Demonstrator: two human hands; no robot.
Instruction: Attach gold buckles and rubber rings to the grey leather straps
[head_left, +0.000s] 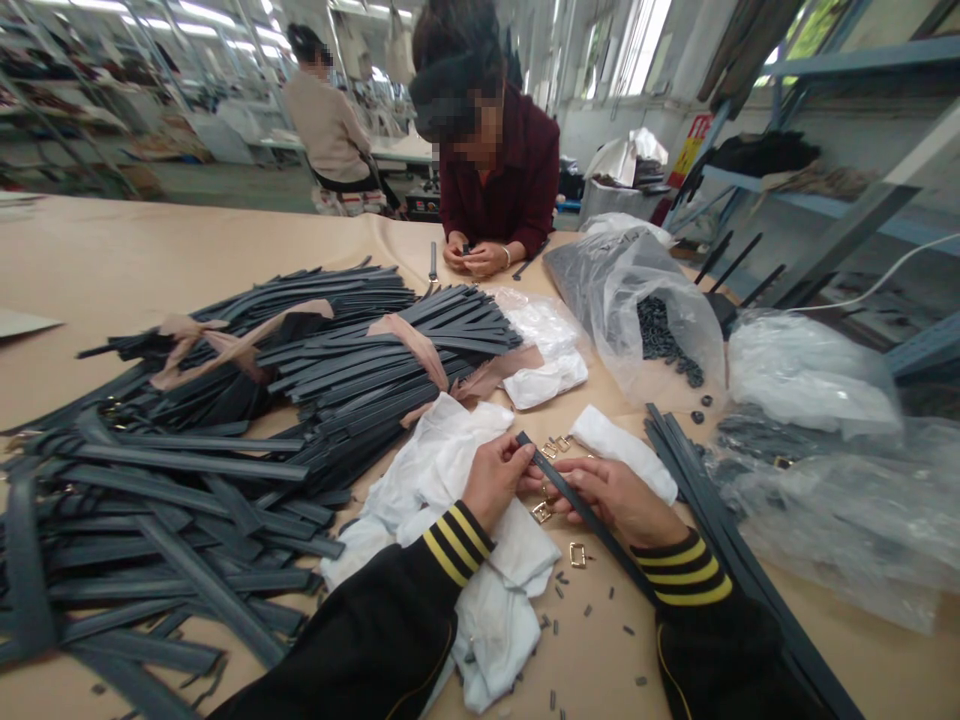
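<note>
A dark grey strap (592, 515) slants between my two hands, its far end raised above the table. My left hand (499, 480) pinches it close to that end, thumb on top. My right hand (619, 498) grips the same strap a little lower down; its fingertips are partly hidden behind the strap. Gold buckles (577, 555) lie on the table around and below my hands. Crumpled white cloth (510, 570) spreads under my left forearm. Small dark offcuts (587, 610) are scattered in front of me.
Tied bundles of straps (405, 340) and a loose strap pile (172, 540) cover the left. To the right are more straps (705, 510), an open plastic bag (622, 310) of small dark pieces, and other plastic bags (840, 500). A co-worker (499, 180) handles something small across the table.
</note>
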